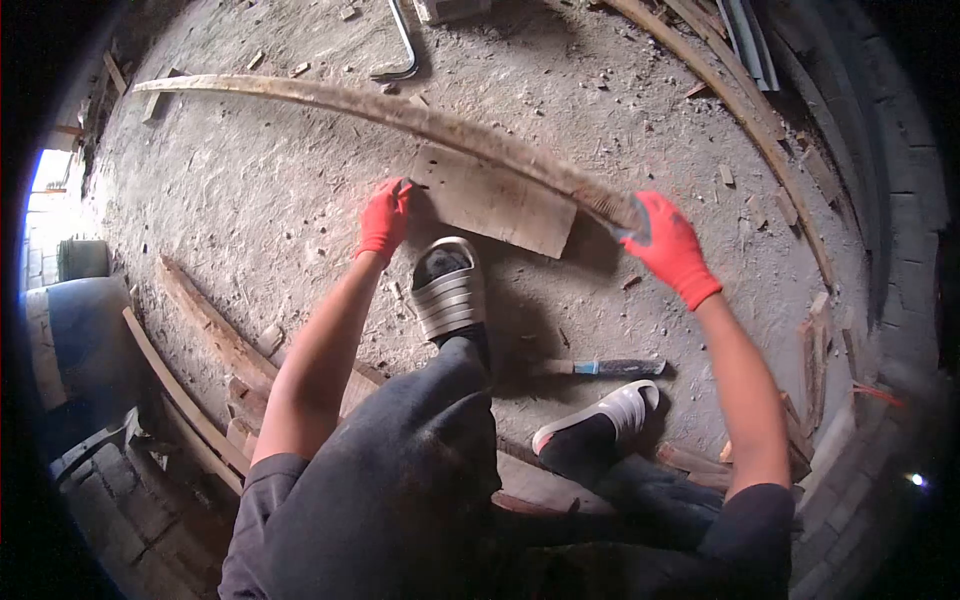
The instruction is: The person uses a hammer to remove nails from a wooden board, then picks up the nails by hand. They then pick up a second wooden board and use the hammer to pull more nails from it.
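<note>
A long, rough wooden strip (420, 122) runs from the upper left down to my right hand (668, 245), whose red glove is closed round its near end. Just below the strip, a short flat board (490, 200) lies on the floor. My left hand (386, 218), also in a red glove, is closed beside the board's left end; what its fingers hold, if anything, is hidden. Between my feet and to the right lies a tool with a blue and dark handle (605, 367); its head is hard to make out.
A bent metal bar (405, 45) rests on the floor at the top. Long wooden pieces (745, 110) line the right side, and more timber (215, 325) lies at the left near a blue barrel (95, 335). Wood scraps and rubble dot the dusty floor (260, 150).
</note>
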`<action>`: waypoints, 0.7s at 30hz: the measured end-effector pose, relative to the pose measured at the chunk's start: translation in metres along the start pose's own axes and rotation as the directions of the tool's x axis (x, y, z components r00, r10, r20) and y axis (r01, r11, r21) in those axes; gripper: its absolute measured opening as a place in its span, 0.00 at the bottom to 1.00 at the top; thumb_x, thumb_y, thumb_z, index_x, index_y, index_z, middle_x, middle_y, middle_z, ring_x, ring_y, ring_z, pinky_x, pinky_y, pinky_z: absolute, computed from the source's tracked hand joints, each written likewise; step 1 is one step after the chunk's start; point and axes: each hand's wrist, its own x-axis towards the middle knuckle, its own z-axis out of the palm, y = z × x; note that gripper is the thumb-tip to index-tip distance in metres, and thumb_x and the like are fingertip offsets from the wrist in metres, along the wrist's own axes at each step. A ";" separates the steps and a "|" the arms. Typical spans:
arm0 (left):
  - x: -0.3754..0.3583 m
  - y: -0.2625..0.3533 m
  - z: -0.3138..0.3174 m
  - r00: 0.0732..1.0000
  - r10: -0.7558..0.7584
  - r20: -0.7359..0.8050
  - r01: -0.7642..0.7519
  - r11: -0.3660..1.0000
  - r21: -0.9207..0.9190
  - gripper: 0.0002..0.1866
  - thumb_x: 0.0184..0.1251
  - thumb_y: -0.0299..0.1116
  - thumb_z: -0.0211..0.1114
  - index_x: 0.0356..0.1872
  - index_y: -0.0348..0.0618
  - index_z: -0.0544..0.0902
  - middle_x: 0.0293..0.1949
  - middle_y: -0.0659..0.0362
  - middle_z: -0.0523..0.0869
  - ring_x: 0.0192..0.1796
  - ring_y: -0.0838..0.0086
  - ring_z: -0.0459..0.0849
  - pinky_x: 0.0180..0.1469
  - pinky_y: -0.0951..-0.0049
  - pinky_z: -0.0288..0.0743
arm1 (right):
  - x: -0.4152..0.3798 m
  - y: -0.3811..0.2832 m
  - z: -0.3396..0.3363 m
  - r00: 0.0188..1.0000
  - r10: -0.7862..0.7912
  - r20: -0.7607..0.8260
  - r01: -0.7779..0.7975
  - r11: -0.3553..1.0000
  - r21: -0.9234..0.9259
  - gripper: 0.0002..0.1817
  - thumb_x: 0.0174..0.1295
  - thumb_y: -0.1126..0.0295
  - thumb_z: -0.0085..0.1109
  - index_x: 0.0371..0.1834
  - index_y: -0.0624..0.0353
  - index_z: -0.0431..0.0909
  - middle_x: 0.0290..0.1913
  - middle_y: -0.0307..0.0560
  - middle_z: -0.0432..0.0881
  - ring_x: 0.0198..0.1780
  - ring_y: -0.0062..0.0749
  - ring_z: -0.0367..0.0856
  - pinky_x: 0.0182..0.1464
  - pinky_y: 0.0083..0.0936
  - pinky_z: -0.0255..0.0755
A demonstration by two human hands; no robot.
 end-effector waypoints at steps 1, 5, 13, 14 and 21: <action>0.001 -0.001 0.005 0.999 0.048 0.012 -0.048 0.999 -0.002 0.18 0.67 0.35 0.57 0.57 0.46 0.79 0.53 0.45 0.82 0.53 0.49 0.81 0.54 0.58 0.76 | -0.010 -0.006 0.004 1.000 -0.004 -0.002 0.004 1.000 -0.010 0.36 0.49 0.58 0.71 0.61 0.60 0.69 0.56 0.54 0.74 0.57 0.50 0.75 0.58 0.39 0.71; 0.004 -0.006 0.016 0.984 0.168 0.065 -0.155 0.973 -0.172 0.19 0.72 0.41 0.54 0.56 0.42 0.80 0.49 0.44 0.84 0.52 0.50 0.83 0.52 0.59 0.76 | -0.041 -0.018 0.020 0.996 0.070 0.060 -0.070 0.998 -0.004 0.38 0.49 0.57 0.72 0.62 0.60 0.69 0.58 0.53 0.74 0.58 0.49 0.74 0.60 0.39 0.69; -0.034 -0.020 -0.034 0.959 -0.245 -0.142 0.170 0.898 -0.405 0.21 0.78 0.41 0.47 0.44 0.36 0.84 0.36 0.54 0.88 0.37 0.74 0.80 0.43 0.72 0.72 | -0.078 0.028 0.058 0.980 0.170 0.106 -0.152 0.976 -0.157 0.40 0.46 0.56 0.73 0.63 0.57 0.68 0.60 0.49 0.74 0.62 0.44 0.70 0.68 0.42 0.59; -0.041 -0.010 -0.048 0.951 -0.278 -0.136 0.196 0.882 -0.429 0.21 0.78 0.40 0.47 0.42 0.37 0.85 0.36 0.58 0.88 0.36 0.77 0.78 0.42 0.74 0.70 | -0.079 0.028 0.059 0.978 0.178 0.106 -0.160 0.974 -0.160 0.40 0.46 0.56 0.73 0.63 0.57 0.68 0.60 0.49 0.74 0.62 0.44 0.70 0.68 0.42 0.59; -0.110 0.054 -0.076 0.928 -0.361 0.096 0.330 0.674 -0.661 0.22 0.78 0.39 0.45 0.30 0.39 0.83 0.22 0.70 0.73 0.25 0.86 0.61 0.27 0.77 0.53 | -0.110 0.018 0.036 0.978 0.197 0.068 -0.172 0.947 -0.272 0.41 0.46 0.54 0.72 0.65 0.54 0.68 0.61 0.44 0.74 0.65 0.42 0.68 0.72 0.49 0.49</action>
